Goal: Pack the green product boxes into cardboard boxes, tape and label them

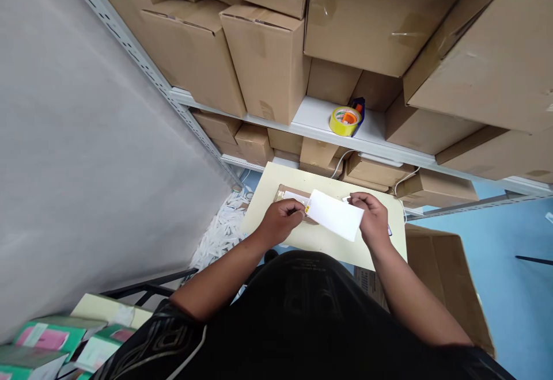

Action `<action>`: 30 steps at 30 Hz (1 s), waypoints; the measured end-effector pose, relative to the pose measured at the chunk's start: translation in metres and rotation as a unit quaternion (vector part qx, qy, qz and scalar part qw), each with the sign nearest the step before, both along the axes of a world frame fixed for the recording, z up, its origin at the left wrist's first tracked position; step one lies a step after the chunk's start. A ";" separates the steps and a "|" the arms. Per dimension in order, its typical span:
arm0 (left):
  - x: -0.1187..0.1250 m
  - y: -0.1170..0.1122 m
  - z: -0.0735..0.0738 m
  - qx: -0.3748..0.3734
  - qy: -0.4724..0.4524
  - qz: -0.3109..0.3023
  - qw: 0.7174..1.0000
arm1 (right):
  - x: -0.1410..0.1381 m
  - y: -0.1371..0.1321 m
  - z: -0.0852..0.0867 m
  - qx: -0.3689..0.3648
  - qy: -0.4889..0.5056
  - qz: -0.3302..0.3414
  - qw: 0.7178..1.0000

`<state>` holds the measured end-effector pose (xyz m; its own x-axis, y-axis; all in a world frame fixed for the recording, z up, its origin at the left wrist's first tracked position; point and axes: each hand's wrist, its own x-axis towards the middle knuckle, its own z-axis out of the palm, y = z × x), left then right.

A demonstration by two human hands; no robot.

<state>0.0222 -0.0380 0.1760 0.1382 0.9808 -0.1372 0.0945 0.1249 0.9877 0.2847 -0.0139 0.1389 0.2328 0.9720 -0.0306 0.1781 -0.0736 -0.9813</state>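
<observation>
Holding a white sheet [334, 216] above the worktop [263, 198], the person has the left hand [279, 223] at its left end, the grip closed on the edge beside a small yellow patch [307, 209]. The right hand [375, 224] is at the other end, fingers curled, its fingertips near a small white scrap [345, 198]; the sheet's right corner overlaps this hand, so whether its grip is clamped on anything I cannot tell. The sheet lies aslant between the two hands, its blank face up.

Under the left hand and the sheet's left end, a flat brown box [287, 188] rests on the worktop, partly hidden. A dark-edged item [389, 230] shows just beside the right wrist, too covered to make out.

Beyond the worktop, a shelf [315, 110] carries brown cartons [263, 57] and a yellow tape roll [344, 122] with a blue and orange dispenser [360, 105]. More cartons stand on the level below, with a white cable [343, 161] among them. Paper strips [220, 227] are heaped between the wall [86, 138] and the worktop. A big open carton [444, 276] stands to the right on the blue floor [510, 253]; green boxes [47, 334] are at lower left.
</observation>
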 end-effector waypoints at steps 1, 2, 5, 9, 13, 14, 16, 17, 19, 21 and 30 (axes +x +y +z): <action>0.000 -0.002 0.000 0.010 0.011 0.000 1.000 | -0.005 0.000 0.005 0.006 0.023 -0.028 0.999; -0.001 -0.003 0.000 0.019 0.019 0.002 1.000 | -0.010 0.001 0.011 0.030 0.024 -0.046 0.998; -0.005 -0.007 -0.001 0.040 0.042 0.015 0.998 | -0.012 0.007 0.025 0.131 -0.028 -0.078 0.988; -0.017 -0.011 -0.003 0.057 0.053 0.037 0.996 | 0.001 0.016 0.033 0.141 0.030 -0.142 0.979; -0.022 -0.015 -0.003 0.079 0.053 0.032 0.995 | -0.022 -0.006 0.041 0.153 -0.056 -0.004 0.987; -0.022 -0.015 -0.002 0.086 0.055 0.026 0.994 | -0.035 -0.015 0.044 0.150 -0.083 0.082 0.982; -0.020 -0.017 -0.001 0.105 0.057 0.011 0.993 | -0.064 -0.031 0.047 0.136 -0.094 0.202 0.965; -0.019 -0.018 0.000 0.116 0.058 0.002 0.992 | -0.077 -0.037 0.047 0.128 -0.087 0.226 0.962; -0.017 -0.019 0.002 0.135 0.057 -0.014 0.989 | -0.098 -0.043 0.046 0.112 -0.070 0.230 0.964; -0.017 -0.022 0.003 0.146 0.056 -0.022 0.987 | -0.109 -0.043 0.042 0.099 -0.062 0.217 0.969; -0.089 -0.035 -0.053 0.043 0.139 0.079 0.986 | -0.110 -0.022 0.021 -0.028 0.074 0.083 0.993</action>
